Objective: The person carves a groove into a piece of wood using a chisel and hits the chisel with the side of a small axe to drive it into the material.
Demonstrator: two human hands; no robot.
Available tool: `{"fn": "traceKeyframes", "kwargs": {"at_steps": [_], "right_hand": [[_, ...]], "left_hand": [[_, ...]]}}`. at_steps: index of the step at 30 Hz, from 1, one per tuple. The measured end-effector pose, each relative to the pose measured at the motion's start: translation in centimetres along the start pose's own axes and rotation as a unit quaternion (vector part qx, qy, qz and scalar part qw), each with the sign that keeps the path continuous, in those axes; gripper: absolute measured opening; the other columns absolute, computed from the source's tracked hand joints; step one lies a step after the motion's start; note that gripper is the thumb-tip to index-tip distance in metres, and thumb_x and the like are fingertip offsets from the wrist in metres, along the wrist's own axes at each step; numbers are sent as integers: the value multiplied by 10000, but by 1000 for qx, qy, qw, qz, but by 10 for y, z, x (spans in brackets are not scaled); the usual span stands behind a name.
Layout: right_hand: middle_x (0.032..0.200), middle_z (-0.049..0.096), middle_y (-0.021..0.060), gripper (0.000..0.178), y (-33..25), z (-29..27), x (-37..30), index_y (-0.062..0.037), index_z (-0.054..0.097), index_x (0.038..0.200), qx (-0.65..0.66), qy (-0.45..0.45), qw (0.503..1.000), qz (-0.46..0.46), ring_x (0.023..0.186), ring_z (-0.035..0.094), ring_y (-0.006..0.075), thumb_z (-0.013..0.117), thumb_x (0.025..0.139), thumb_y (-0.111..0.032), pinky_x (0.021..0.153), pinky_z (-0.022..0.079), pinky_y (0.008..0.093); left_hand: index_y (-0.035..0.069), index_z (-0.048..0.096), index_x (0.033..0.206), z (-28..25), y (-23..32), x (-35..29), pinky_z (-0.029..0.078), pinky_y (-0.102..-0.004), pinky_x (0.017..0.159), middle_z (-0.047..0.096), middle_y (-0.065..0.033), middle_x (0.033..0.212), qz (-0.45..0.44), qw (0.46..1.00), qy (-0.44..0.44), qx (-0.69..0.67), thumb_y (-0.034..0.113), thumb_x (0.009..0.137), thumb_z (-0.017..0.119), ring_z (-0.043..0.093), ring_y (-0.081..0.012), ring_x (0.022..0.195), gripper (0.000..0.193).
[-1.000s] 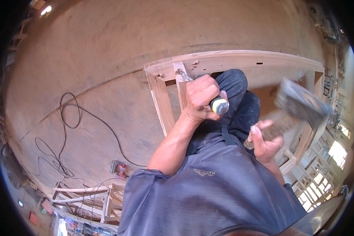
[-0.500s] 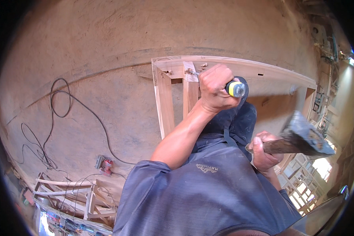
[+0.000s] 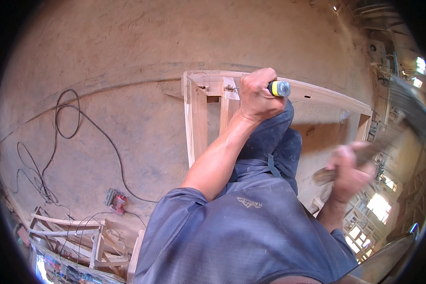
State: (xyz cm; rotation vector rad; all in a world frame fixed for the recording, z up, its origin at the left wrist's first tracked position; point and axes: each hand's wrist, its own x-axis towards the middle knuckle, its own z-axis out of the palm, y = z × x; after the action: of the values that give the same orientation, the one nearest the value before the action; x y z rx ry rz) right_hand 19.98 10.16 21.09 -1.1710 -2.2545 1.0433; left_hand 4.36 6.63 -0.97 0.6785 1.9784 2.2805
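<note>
My left hand (image 3: pixel 259 97) is wrapped around the black and yellow handle of a chisel (image 3: pixel 280 88), whose metal-capped end faces me. Its blade reaches left to the short crosspiece (image 3: pixel 229 102) of a pale wooden frame (image 3: pixel 197 123); the tip is hard to make out. A small cut with wood chips shows at that spot. Away to the right, my right hand (image 3: pixel 349 173) grips the wooden handle of an axe (image 3: pixel 381 146). The axe's broad grey metal head is raised near the right rim, smeared by motion.
The frame's long rail (image 3: pixel 326 97) runs right, with a small slot in it. A black cable (image 3: pixel 113 137) loops over the dusty floor on the left, near a red power tool (image 3: pixel 116 202). More wooden frames (image 3: pixel 97 241) stand lower left.
My right hand has swung the axe outward and up to the right, away from the chisel. My left hand keeps its grip at the frame. The view has shifted slightly.
</note>
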Motion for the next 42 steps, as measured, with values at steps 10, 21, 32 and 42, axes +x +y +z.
{"fn": "traceKeyframes", "kwargs": {"at_steps": [10,21,32,42], "right_hand": [[770,666,145,289,72,34,-7,69,592,1121,-122,-131,984,-5,608,659,204,721,897,-61,588,537,396],[649,614,67,203,104,13,-32,6,578,946,-108,-138,972,158,525,610,128,729,860,-98,510,495,331],[649,616,60,192,132,22,-21,12,576,938,-38,-181,933,309,505,625,132,719,870,-97,495,500,322],[636,593,68,184,147,19,-18,6,558,913,-25,-193,919,342,497,609,141,710,867,-87,502,498,329]], "left_hand": [[49,512,657,1,-2,-6,450,-364,536,541,-131,607,16,1000,-6,25,66,655,750,562,-289,545,238],[44,572,739,-103,-16,10,474,-300,501,578,-82,609,-131,956,169,-200,27,785,562,588,-174,530,50],[30,456,752,-93,7,47,455,-358,509,506,-117,632,-60,973,-9,-221,-22,801,540,493,-211,544,110],[29,449,751,-67,-13,33,461,-354,507,502,-118,630,-111,969,-26,-220,-23,808,540,491,-200,538,119]]}}
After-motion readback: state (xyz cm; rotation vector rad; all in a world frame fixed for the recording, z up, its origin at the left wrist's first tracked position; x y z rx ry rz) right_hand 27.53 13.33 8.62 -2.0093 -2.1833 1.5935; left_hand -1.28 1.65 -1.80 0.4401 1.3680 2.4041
